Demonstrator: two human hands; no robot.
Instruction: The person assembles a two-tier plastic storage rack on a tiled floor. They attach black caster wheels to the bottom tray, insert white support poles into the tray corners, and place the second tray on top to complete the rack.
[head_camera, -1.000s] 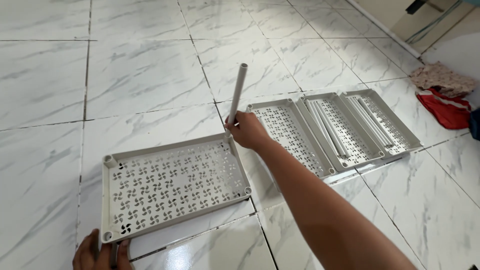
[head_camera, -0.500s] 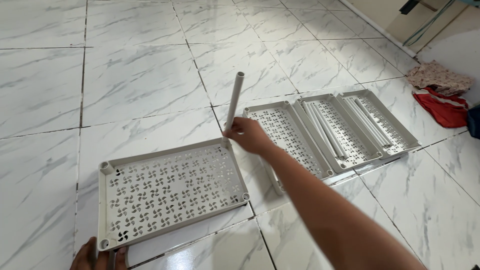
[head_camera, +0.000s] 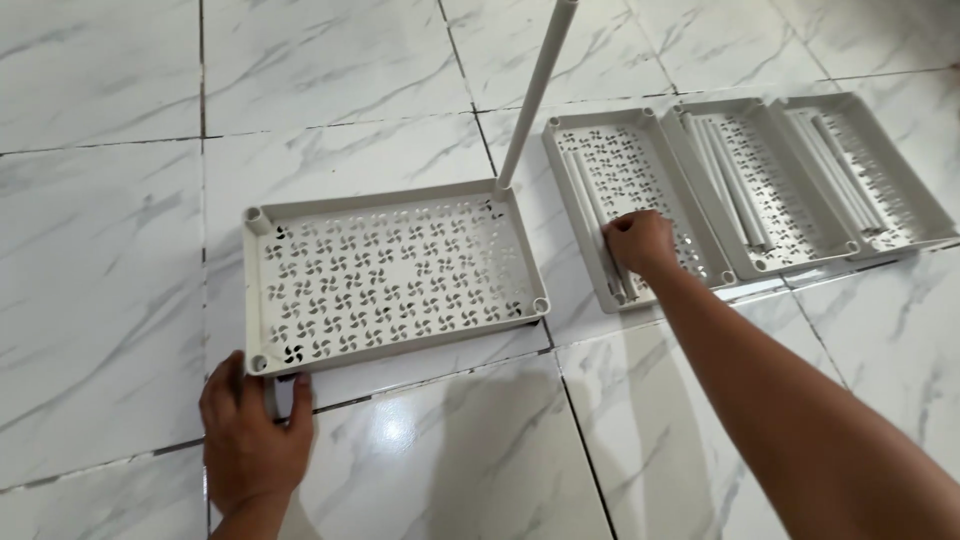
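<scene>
Right hand (head_camera: 640, 243): reaches into the nearest of three pale grey perforated plastic trays (head_camera: 628, 190), fingers closing round one of the loose grey tubes (head_camera: 590, 215) lying in it.
Left hand (head_camera: 252, 432): fingers spread, pressing at the near-left corner of the separate grey perforated shelf tray (head_camera: 390, 275), seemingly to steady it.
Upright grey pole (head_camera: 535, 95): stands seated in that shelf's far-right corner socket, unheld.
Floor: white marble-look tiles (head_camera: 120, 240).
</scene>
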